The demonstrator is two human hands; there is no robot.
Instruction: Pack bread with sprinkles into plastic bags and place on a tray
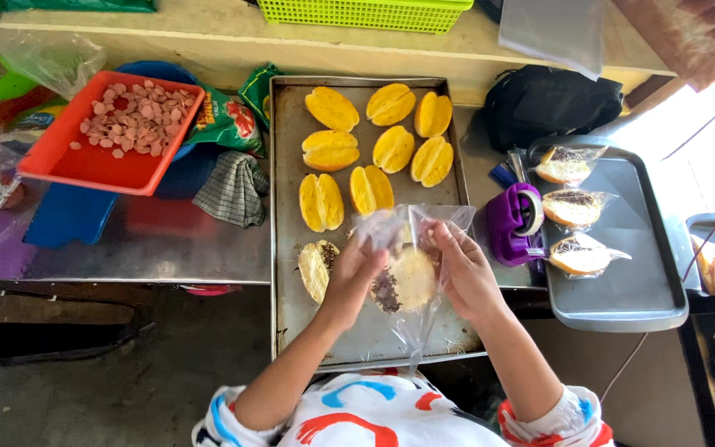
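My left hand (356, 269) and my right hand (459, 266) both grip a clear plastic bag (418, 248) over a metal baking tray (285, 165). Inside the bag sits a split bun with dark sprinkles (403, 283). Another opened bun with sprinkles (317, 266) lies on the tray just left of my left hand. Several yellow split buns (374, 141) fill the far half of the tray.
A grey tray (622, 273) at the right holds three bagged buns (574, 207). A purple tape dispenser (513, 219) stands between the trays. At the left are a red tray of sliced sausage (117, 124), a checked cloth (233, 190) and a black bag (548, 103).
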